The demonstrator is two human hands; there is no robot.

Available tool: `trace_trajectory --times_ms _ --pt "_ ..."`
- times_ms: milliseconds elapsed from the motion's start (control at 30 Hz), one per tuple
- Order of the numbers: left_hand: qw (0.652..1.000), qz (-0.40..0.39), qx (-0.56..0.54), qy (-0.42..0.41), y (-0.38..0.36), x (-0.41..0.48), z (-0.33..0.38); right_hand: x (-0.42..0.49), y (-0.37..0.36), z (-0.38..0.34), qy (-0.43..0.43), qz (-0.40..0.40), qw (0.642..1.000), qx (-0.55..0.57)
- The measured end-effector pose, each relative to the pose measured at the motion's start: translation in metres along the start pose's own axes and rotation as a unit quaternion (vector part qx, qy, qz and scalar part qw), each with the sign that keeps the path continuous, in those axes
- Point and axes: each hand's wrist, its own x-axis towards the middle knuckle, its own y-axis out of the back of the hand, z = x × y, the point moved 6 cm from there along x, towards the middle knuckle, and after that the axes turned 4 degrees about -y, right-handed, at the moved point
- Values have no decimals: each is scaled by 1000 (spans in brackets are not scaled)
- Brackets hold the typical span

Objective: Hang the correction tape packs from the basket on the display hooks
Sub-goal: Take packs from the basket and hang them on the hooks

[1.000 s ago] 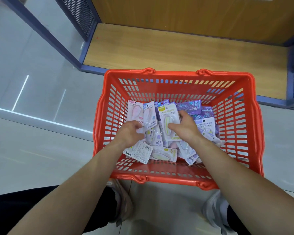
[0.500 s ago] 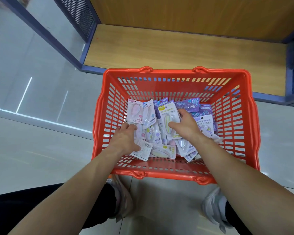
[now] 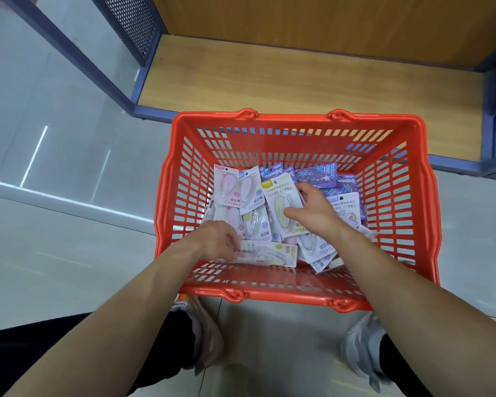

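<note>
In the slatted orange plastic basket [image 3: 292, 119], flat glossy correction tape packs [image 3: 227, 188] lay heaped. The right hand [image 3: 317, 209] grasped a yellow-tagged pack [image 3: 281, 197] in its grip; the left hand [image 3: 216, 242] curled onto a sideways pack [image 3: 281, 253], its grip too blurred to tell.

"Campus" under "修正带" is printed on the pink pack [image 3: 227, 187] far left, the yellow-striped pack [image 3: 281, 206] and the lilac pack [image 3: 317, 247] near right. The purple pack [image 3: 315, 174] far right and the sideways near pack [image 3: 272, 253] read "Campus". Smaller print is illegible.
</note>
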Motion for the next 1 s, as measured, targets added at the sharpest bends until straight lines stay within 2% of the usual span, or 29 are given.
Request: trace_trajectory --times_ms 100,233,333,400,533,600,733,1000 --pt "996 61 56 -22 13 0 4 -1 -1 -2 2 -3 1000 8" --pt "984 172 0 -45 46 -2 13 0 4 -6 8 3 999 34" --pt "952 300 29 -46 76 -12 20 -2 11 -14 18 23 998 59" --pt "934 352 52 -37 82 -16 23 -2 14 -16 16 38 997 62" --pt "932 355 18 -62 59 -6 23 0 13 -9 -1 35 998 42" --pt "933 348 -50 -75 48 0 21 0 11 -5 -5 29 999 37" --pt "907 371 -196 -45 48 3 20 2 7 1 -3 21 1000 14" --pt "876 391 -282 -29 50 -5 21 3 7 -6 1 13 999 47"
